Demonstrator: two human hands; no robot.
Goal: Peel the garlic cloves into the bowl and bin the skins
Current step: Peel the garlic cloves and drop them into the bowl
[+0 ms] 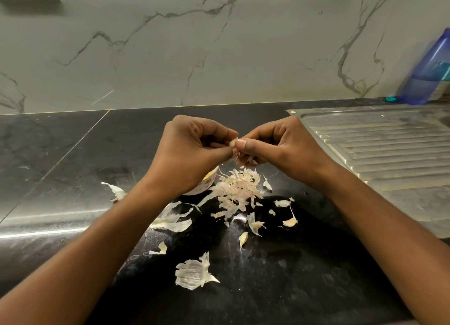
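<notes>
So the garlic clove [233,142] sits dead centre, pinched from both sides up above the desk [73,159]. Only its pale top end pokes out between the fingertips, so I can't really call its long axis (looks tilted upward-ish, but most of it's hidden). The left hand [192,151] has its grip curled tight on the clove's left side. The right hand [275,147] pinches it from the right, and a few strips of skin dangle under that grip. The bit that matters for the next move, I reckon, is that the bowl [205,182] is right below the left hand, mostly hidden by the wrist. That makes the left hand the nearer one for the drop, which is pretty much straight down. The heap of skins [238,189] lies just beside the bowl on its right, under the right hand. More scraps and a couple of loose cloves [290,222] are scattered nearer the person, and none of it is binned yet.
</notes>
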